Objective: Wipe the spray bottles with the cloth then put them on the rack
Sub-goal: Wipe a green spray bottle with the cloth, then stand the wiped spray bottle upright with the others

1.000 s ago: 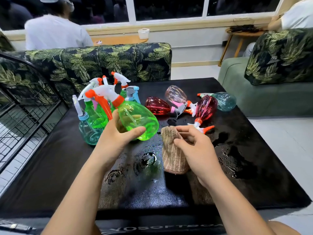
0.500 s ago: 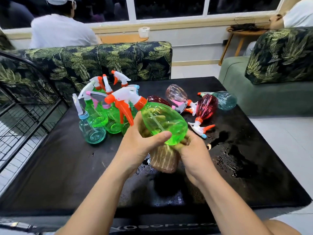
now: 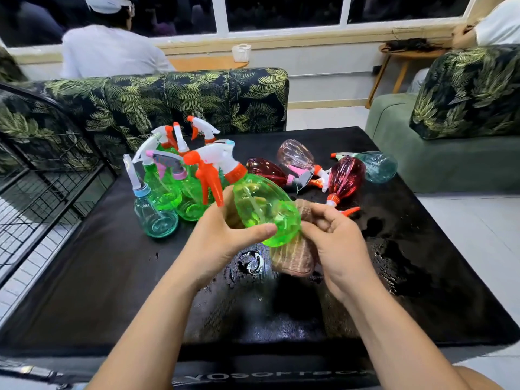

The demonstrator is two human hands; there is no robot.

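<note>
The left hand [image 3: 222, 237] has its fingers [image 3: 254, 230] wrapped round the tilted green spray bottle [image 3: 264, 212]. Just right of them, the right hand [image 3: 334, 243] clutches the cloth [image 3: 292, 258] against the bottle's base, above the wet desk [image 3: 112, 277].

The left hand [image 3: 222, 237] and right hand [image 3: 334, 243] are bare, as are both forearms: the left forearm [image 3: 157, 313] and right forearm [image 3: 394, 327] show only skin up to the picture's bottom edge. The fingers are slim. Knuckles and tendons stand out on the right hand's back.
</note>
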